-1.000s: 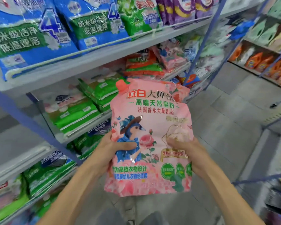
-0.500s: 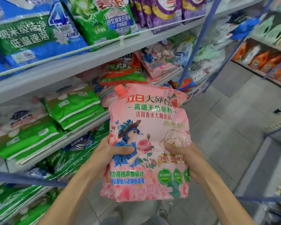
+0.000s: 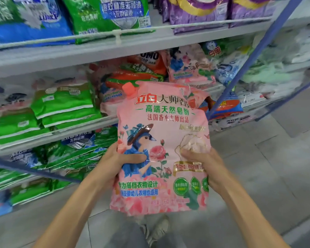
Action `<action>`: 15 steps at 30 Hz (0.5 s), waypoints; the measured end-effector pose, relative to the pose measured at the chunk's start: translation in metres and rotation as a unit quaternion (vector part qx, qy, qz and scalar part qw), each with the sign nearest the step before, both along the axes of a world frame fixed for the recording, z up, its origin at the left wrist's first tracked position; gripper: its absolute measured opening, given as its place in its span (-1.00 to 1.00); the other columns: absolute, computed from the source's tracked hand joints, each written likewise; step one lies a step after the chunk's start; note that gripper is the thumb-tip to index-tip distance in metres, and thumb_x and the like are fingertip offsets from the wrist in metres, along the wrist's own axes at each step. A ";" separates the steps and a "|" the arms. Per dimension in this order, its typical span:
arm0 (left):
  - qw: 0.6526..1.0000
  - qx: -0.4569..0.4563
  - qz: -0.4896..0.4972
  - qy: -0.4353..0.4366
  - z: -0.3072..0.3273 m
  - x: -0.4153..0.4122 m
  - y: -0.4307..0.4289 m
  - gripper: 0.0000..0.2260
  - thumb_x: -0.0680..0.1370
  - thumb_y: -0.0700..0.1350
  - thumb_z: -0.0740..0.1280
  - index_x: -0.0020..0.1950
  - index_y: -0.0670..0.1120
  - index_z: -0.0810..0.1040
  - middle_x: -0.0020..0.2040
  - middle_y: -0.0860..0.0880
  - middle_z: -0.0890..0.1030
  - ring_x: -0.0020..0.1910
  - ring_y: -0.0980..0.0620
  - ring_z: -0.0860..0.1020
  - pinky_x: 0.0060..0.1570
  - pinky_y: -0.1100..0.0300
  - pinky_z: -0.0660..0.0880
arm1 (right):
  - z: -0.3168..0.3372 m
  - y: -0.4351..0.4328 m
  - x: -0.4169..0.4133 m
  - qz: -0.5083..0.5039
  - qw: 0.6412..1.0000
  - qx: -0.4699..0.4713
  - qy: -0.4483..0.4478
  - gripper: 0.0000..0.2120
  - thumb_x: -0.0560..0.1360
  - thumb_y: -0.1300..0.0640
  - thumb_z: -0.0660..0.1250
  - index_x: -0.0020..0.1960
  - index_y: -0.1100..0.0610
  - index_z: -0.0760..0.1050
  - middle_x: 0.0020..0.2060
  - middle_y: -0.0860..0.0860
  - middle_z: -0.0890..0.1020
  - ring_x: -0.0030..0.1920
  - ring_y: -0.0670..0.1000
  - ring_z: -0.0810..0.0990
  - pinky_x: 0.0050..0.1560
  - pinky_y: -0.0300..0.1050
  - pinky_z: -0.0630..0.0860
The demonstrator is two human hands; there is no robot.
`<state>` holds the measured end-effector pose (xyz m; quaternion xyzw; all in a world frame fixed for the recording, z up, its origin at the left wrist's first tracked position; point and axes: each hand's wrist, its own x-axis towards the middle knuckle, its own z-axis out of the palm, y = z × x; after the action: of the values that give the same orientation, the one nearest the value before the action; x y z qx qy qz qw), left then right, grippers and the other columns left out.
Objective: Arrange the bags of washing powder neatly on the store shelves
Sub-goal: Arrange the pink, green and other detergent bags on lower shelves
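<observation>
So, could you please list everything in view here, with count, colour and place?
Pink bag: one, pink, held upright before the shelves.
Blue bag: at least one, blue, top shelf, left.
Green bag: one, green, top shelf, middle.
Purple bags: at least two, purple, top shelf, right.
Green stack: several bags, green, middle shelf, left.
Orange bags: a few, orange, middle shelf, behind the pink bag.
Shelves: several tiers, pale grey, left.
Post: one, blue, right.
Shoe: one, grey, floor below the bag.
Left grip: one, bare hand, holds the bag's left edge.
Right grip: one, bare hand, holds its right edge.
</observation>
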<state>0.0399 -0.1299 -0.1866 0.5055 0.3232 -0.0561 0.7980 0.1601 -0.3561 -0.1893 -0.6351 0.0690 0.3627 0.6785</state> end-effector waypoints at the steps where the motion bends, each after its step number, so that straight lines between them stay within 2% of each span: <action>1: 1.000 -0.002 0.009 0.002 -0.001 0.003 0.001 -0.36 0.20 -0.30 0.59 0.25 -0.24 0.53 0.04 -0.25 0.72 -0.09 -0.26 0.72 -0.20 0.00 0.66 | -0.001 0.002 0.007 0.006 1.000 -0.004 0.001 -0.38 0.23 0.24 0.61 0.27 0.19 0.55 0.03 0.18 0.75 0.02 0.24 0.74 0.08 0.17 0.65; 4: 1.000 0.006 0.018 -0.007 -0.008 0.015 0.004 -0.42 0.22 -0.30 0.56 0.22 -0.25 0.55 0.02 -0.26 0.72 -0.11 -0.26 0.72 -0.22 0.00 0.66 | -0.009 0.010 0.028 0.031 0.999 -0.007 -0.012 -0.43 0.27 0.25 0.60 0.26 0.17 0.57 0.05 0.17 0.74 0.07 0.24 0.73 0.21 0.25 0.60; 6: 0.999 0.002 0.033 -0.013 -0.011 0.022 0.003 -0.41 0.21 -0.30 0.57 0.23 -0.24 0.54 0.04 -0.26 0.72 -0.09 -0.28 0.72 -0.16 -0.04 0.66 | -0.013 0.014 0.041 0.037 0.999 0.000 -0.010 -0.44 0.29 0.27 0.59 0.27 0.18 0.56 0.06 0.19 0.74 0.08 0.24 0.73 0.20 0.25 0.61; 9: 0.998 0.026 0.056 -0.014 -0.020 0.038 0.003 -0.37 0.20 -0.27 0.60 0.25 -0.19 0.55 0.06 -0.22 0.72 -0.02 -0.27 0.71 0.04 -0.14 0.62 | -0.020 0.020 0.064 0.056 0.998 0.011 -0.021 -0.53 0.30 0.31 0.54 0.20 0.16 0.59 0.02 0.17 0.75 -0.01 0.18 0.75 -0.04 0.04 0.70; 13: 0.996 0.039 0.078 -0.013 -0.032 0.061 -0.002 -0.43 0.23 -0.29 0.58 0.23 -0.18 0.57 0.06 -0.21 0.72 -0.02 -0.28 0.72 0.08 -0.16 0.60 | -0.027 0.027 0.093 0.066 0.997 0.022 -0.031 -0.56 0.24 0.30 0.52 0.10 0.11 0.59 -0.13 0.06 0.77 -0.15 0.08 0.77 -0.16 -0.05 0.67; 15: 0.994 0.052 0.100 -0.011 -0.040 0.076 -0.008 -0.42 0.21 -0.30 0.58 0.21 -0.16 0.57 0.05 -0.21 0.73 -0.02 -0.28 0.71 0.10 -0.22 0.59 | -0.036 0.027 0.111 0.072 0.996 0.028 -0.049 -0.63 0.21 0.30 0.51 -0.02 0.07 0.61 -0.24 0.01 0.77 -0.25 0.01 0.76 -0.28 -0.12 0.65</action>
<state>0.1158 -0.1382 -0.2268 0.5124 0.3654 0.0466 0.7757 0.2712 -0.3295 -0.2257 -0.6358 -0.0202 0.3806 0.6712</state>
